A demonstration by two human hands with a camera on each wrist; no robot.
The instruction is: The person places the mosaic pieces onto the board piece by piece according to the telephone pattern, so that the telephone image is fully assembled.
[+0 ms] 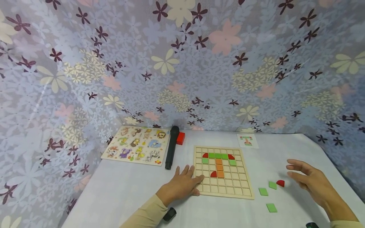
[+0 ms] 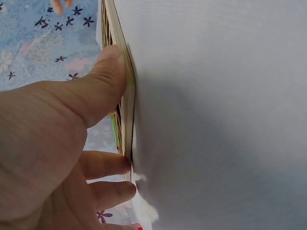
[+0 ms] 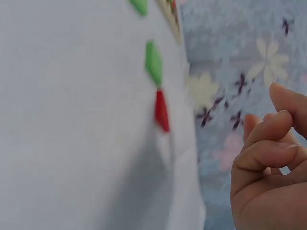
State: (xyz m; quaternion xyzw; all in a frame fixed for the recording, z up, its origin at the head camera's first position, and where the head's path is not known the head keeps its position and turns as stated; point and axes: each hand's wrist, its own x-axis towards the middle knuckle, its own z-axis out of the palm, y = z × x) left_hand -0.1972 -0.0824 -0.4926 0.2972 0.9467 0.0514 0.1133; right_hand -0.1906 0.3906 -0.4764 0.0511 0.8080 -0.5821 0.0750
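Observation:
My left hand (image 1: 181, 184) rests at the left edge of a wooden grid board (image 1: 233, 190), its thumb and fingers touching the rim. Set into the board are several green squares (image 1: 218, 156), three orange squares (image 1: 219, 166) and three red quarter-round pieces (image 1: 213, 174). To the right, my right hand (image 1: 313, 185) hovers above the table with loosely bent fingers and nothing between them. Closest to it lies a loose red quarter-round piece (image 1: 280, 183), beside a green square (image 1: 272, 185). Two more green squares (image 1: 263, 191) lie nearer the board and the front.
Behind the board lies a pattern card (image 1: 248, 141). On the left are an animal puzzle board (image 1: 136, 145), a black microphone (image 1: 172, 148) and a red block (image 1: 181, 138). A small black object (image 1: 169, 214) sits by the left sleeve. Flowered cloth (image 1: 182, 79) rises behind the table.

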